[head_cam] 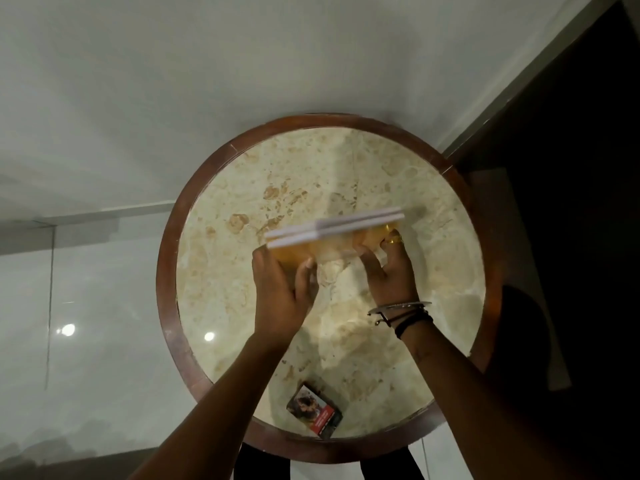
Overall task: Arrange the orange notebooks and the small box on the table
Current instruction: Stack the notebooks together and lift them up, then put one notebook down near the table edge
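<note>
Both my hands hold a stack of orange notebooks (332, 233) on edge above the middle of the round table (446, 216), white page edges facing up. My left hand (282, 289) grips the stack's left end, thumb on the near cover. My right hand (389, 268), with bangles on the wrist, grips the right end. The stack is blurred and tilts up to the right; whether its lower edge touches the marble I cannot tell. The small box (314, 408), dark with a red panel, lies flat near the table's front edge between my forearms.
The table has a cream marble top and a dark wooden rim (166, 278). A pale glossy floor (104, 133) surrounds it on the left and behind. A dark wall or furniture (571, 168) stands close on the right.
</note>
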